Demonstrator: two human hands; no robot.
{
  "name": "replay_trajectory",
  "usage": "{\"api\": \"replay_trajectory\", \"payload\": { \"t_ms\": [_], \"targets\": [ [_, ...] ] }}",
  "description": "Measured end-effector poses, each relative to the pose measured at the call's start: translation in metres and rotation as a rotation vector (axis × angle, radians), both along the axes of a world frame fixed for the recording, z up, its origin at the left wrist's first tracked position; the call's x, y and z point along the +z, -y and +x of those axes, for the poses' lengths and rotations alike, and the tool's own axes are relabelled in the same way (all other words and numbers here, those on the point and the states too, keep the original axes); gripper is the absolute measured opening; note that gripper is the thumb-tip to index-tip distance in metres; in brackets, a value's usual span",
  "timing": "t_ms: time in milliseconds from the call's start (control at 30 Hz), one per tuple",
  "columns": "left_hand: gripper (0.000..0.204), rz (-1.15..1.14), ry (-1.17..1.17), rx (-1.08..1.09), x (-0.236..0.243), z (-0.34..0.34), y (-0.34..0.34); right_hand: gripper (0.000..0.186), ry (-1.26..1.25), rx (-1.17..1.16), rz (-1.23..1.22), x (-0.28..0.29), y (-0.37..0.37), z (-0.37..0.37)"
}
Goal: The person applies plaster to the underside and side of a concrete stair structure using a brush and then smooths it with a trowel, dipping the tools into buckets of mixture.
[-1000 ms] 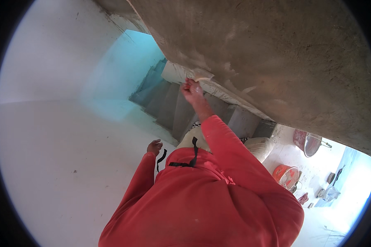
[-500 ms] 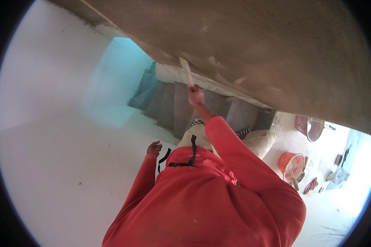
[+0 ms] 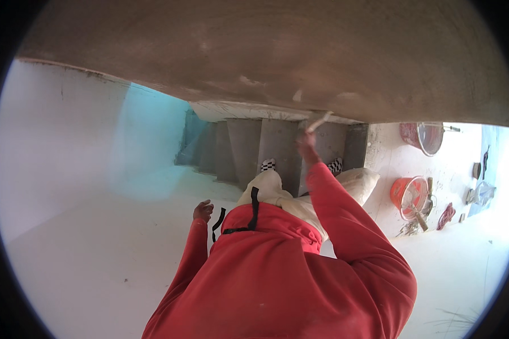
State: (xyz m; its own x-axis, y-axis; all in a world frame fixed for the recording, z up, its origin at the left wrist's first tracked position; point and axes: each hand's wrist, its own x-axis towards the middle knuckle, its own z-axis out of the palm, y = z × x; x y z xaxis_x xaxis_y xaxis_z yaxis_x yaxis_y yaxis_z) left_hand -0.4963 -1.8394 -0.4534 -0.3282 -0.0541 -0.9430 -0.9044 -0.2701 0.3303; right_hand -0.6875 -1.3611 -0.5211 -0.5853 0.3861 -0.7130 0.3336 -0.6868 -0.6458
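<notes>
My right hand [image 3: 307, 148] is closed round the handle of a paintbrush [image 3: 320, 120], smeared by motion. The brush is tilted up to the right, at the lower edge of a brown plastered wall [image 3: 300, 62]; whether it touches cannot be made out. Paler patches and smears mark that wall. My left hand [image 3: 202, 210] hangs low on the left with its fingers curled in; what they hold, if anything, is too small to name. Black straps [image 3: 254, 203] dangle from my waist beside it.
Grey steps [image 3: 240, 144] run under my checkered shoes [image 3: 268, 165] and down to the left. To the right stand an orange bucket [image 3: 398, 195] with tools at its rim and a dark red bucket [image 3: 408, 135]. A reddish rag [image 3: 447, 216] lies near a plastic bag [image 3: 484, 193].
My right hand has moved right and down with the paintbrush, which now leans right instead of left. The view has turned. My left hand stays low at the left, fingers still curled.
</notes>
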Motion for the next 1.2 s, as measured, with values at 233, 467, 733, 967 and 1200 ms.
{"api": "replay_trajectory", "payload": {
  "t_ms": [233,467,733,967,1200],
  "targets": [
    [0.033,-0.067,-0.03,0.03,0.016,-0.052,-0.013,0.014,-0.004,0.216,-0.293,0.145,0.144,-0.013],
    [0.023,0.072,-0.006,-0.071,-0.01,-0.07,-0.043,0.015,-0.263,0.211,-0.76,0.297,0.089,-0.001],
    [0.024,0.24,0.032,-0.127,-0.029,-0.055,-0.036,0.012,-0.05,0.379,-0.517,0.271,0.137,0.016],
    [0.031,0.076,-0.098,0.126,-0.011,-0.028,-0.034,0.015,-0.493,0.389,-0.314,0.292,0.198,-0.025],
    [0.036,0.153,0.003,-0.056,-0.031,-0.029,-0.015,0.029,-0.402,1.001,0.182,0.329,0.197,-0.003]
  ]
}}
